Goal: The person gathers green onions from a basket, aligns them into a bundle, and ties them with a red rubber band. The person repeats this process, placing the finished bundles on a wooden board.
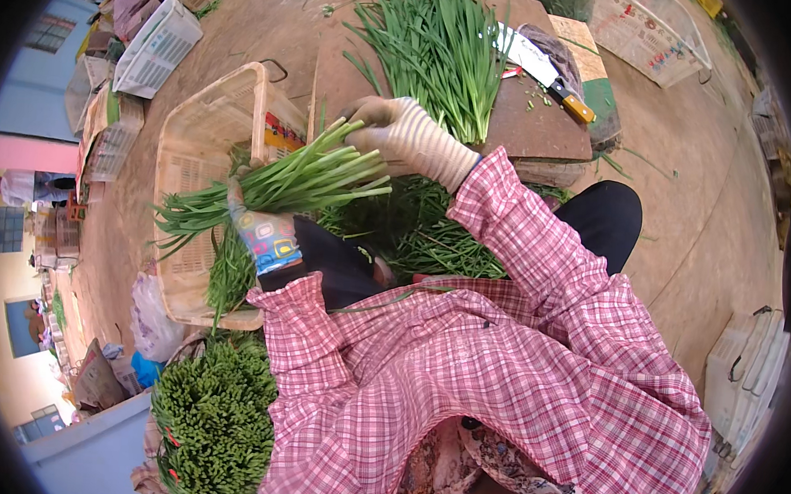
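Observation:
My left hand (pixel 257 223), in a patterned glove, is closed around a bunch of long green leafy stalks (pixel 305 175), which looks like garlic chives, above a plastic crate. At the pale cut ends of that bunch is my right hand (pixel 401 133), in a striped knit glove; its fingers touch the ends, and whether they pinch a stalk cannot be told. Behind it a larger pile of the same stalks (pixel 439 55) lies on a brown board (pixel 529 123). A cleaver (pixel 533 59) with a black and yellow handle rests on the board to the right, beside a dark cloth.
A beige plastic crate (pixel 194 129) stands tilted at the left, with greens hanging over its near side. Below it are tightly packed green bundles (pixel 219 412). Loose greens (pixel 449 243) lie between my legs. White crates (pixel 158 47) and another person (pixel 136 2) are at the upper left.

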`<state>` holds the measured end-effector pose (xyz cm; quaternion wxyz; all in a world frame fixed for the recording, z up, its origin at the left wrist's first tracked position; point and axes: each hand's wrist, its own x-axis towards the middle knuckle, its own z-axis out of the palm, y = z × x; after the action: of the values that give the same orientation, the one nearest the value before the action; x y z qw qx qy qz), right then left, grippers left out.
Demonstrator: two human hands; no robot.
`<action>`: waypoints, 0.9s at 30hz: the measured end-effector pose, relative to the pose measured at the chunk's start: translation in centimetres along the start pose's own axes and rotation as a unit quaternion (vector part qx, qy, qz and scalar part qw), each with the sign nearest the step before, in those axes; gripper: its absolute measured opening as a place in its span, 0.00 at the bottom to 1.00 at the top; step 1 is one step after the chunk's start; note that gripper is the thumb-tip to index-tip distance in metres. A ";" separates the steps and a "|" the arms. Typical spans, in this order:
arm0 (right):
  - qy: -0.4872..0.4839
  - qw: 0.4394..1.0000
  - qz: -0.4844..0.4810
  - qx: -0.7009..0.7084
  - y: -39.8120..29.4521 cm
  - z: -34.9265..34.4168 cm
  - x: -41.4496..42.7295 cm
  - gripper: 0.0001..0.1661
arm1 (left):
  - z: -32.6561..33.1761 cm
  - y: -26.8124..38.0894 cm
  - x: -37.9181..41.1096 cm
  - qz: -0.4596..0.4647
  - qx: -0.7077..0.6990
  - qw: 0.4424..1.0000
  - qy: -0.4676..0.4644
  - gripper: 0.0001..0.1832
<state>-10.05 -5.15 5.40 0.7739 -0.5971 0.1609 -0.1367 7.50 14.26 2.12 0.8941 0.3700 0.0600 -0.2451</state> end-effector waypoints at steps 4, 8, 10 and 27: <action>0.094 0.993 -0.069 -0.012 1.2 -1.6 -0.9 0.21 | -1.7 1.9 0.9 0.001 0.003 1.000 0.014 0.18; 0.064 0.983 -0.003 -0.170 1.0 0.4 -1.4 0.22 | -0.6 0.8 0.7 -0.004 -0.002 1.000 0.029 0.17; 0.077 0.957 -0.001 -0.278 1.6 1.0 -0.7 0.22 | -1.4 0.7 0.9 -0.004 -0.024 1.000 -0.007 0.15; 0.097 0.745 -0.354 -0.556 -4.7 1.7 -2.2 0.44 | -2.4 2.7 1.3 0.010 0.002 0.999 0.050 0.17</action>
<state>-11.46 -3.89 10.57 0.1806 -0.9195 0.0593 -0.3442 10.13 17.07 1.75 0.8917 0.3842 0.1004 -0.2172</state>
